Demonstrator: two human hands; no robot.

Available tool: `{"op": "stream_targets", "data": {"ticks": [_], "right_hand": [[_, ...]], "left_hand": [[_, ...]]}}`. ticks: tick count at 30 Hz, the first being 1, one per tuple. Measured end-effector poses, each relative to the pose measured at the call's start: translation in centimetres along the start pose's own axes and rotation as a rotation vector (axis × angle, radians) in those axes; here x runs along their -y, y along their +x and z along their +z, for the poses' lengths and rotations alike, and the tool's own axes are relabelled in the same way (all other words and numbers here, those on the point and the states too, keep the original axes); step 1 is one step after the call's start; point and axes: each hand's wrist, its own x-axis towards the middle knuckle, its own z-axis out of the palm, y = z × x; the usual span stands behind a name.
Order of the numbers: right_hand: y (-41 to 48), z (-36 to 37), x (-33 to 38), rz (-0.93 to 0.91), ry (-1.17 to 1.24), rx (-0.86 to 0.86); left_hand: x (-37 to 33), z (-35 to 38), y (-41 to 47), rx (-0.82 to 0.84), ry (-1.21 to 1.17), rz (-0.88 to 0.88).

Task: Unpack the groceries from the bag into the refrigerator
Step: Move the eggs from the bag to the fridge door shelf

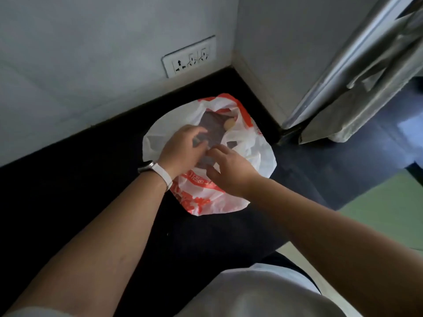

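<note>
The bag point(206, 156) lies on the black tabletop point(80, 191), below the wall socket point(190, 57). Both hands, the left hand point(183, 149) and right hand point(231, 171), grip a dark packet point(214, 129) at the bag's mouth. Next it must be lifted clear and carried to the refrigerator.

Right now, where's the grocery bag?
Head view: the bag sits mid-frame on the black counter, near the wall corner below the socket, with both hands at its open mouth.
</note>
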Motion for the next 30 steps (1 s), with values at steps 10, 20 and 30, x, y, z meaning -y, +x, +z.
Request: {"op": "stream_targets", "data": {"ticks": [10, 20, 30], "right_hand": [[2.8, -0.8, -6.2, 0.192, -0.361, 0.164], [2.8, -2.0, -9.0, 0.358, -0.361, 0.005], [5.7, -1.9, -10.8, 0.362, -0.304, -0.040]], "left_hand": [[0.6, 2.9, 4.7, 0.132, 0.044, 0.019], [-2.1, 5.6, 8.7, 0.086, 0.120, 0.134], [-2.7, 6.8, 9.7, 0.137, 0.107, 0.127]]}}
